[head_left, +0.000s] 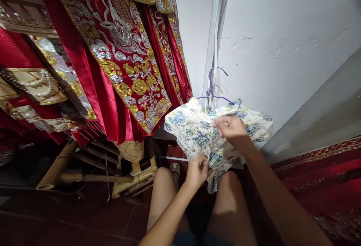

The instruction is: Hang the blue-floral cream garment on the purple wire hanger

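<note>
A cream blouse [194, 129] with blue, green and yellow flower print hangs in front of me on a purple hanger [217, 96]. High on the blouse's front seam, just below the neckline, my right hand [232, 127] is closed in a pinch on the cloth. My left hand [197, 172] pinches the same seam lower down, with curled fingers. Whether a small fastener sits between the fingers is too fine to make out. Below the hands the lower part of the blouse hangs bunched between my knees.
Red garments [124, 50] with gold and silver embroidery hang close on the left. Under them stand a bamboo frame [93, 178] and a woven rounded object [131, 151]. A white wall [282, 31] with peeling paint rises behind the hanger. Red cloth [332, 174] lies at the right.
</note>
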Action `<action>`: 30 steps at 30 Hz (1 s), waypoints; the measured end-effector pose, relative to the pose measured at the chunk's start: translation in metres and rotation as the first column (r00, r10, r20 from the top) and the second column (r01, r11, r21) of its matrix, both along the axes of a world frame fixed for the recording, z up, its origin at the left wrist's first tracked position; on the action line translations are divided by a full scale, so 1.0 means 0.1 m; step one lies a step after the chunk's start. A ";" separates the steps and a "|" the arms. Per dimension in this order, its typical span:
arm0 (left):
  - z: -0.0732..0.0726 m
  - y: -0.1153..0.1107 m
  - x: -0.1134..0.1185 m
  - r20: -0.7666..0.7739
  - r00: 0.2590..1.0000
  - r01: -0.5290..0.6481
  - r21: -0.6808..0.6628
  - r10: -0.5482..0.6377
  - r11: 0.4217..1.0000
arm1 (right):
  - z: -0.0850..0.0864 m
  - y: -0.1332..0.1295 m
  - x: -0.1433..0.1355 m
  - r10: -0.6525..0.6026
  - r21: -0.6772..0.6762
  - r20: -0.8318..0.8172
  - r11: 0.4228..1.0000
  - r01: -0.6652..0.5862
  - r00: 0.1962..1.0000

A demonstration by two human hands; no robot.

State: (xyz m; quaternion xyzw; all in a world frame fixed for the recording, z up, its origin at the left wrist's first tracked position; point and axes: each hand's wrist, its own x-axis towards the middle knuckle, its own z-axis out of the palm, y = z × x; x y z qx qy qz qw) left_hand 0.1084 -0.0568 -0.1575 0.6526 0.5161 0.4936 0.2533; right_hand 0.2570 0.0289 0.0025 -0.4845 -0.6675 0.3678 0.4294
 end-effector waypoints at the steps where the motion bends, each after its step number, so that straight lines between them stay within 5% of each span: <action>1: 0.01 0.01 -0.03 -0.020 1.000 0.005 0.003 -0.005 1.000 | 0.09 0.06 0.00 -0.006 0.092 0.096 0.996 -0.002 0.995; 4: 0.08 0.01 -0.08 -0.079 0.996 0.034 -0.020 -0.035 0.999 | 0.24 0.20 0.03 -0.088 0.261 0.259 0.965 0.018 0.962; 10: 0.17 -0.09 0.09 -0.224 0.959 0.159 -0.092 -0.176 0.983 | 0.36 0.29 0.11 -0.189 0.335 0.042 0.928 0.165 0.981; 13: 0.35 -0.02 0.06 -0.251 0.949 0.162 -0.133 -0.192 0.978 | 0.44 0.23 0.11 -0.170 0.332 -0.034 0.928 0.172 0.985; 15: 0.63 0.09 -0.03 -0.217 0.964 0.135 -0.091 -0.152 0.987 | 0.46 0.16 0.09 -0.130 0.290 -0.086 0.945 0.149 0.988; 19: 1.43 0.40 -0.19 -0.043 0.999 0.008 0.278 0.004 0.961 | 0.36 0.00 0.01 -0.073 0.171 -0.257 0.978 0.120 0.964; 23: 1.95 0.70 -0.13 -0.212 0.977 0.096 0.402 -0.010 0.910 | 0.19 -0.05 -0.06 -0.020 0.186 -0.389 0.977 0.100 0.921; 26: 1.98 0.82 -0.07 -0.272 0.962 0.118 0.435 0.006 0.893 | 0.04 0.01 -0.10 -0.043 0.192 -0.379 0.974 0.124 0.924; 30: 1.79 0.85 -0.08 -0.189 0.979 0.031 0.484 0.071 0.874 | -0.18 0.10 -0.21 -0.072 0.158 -0.323 0.979 0.129 0.944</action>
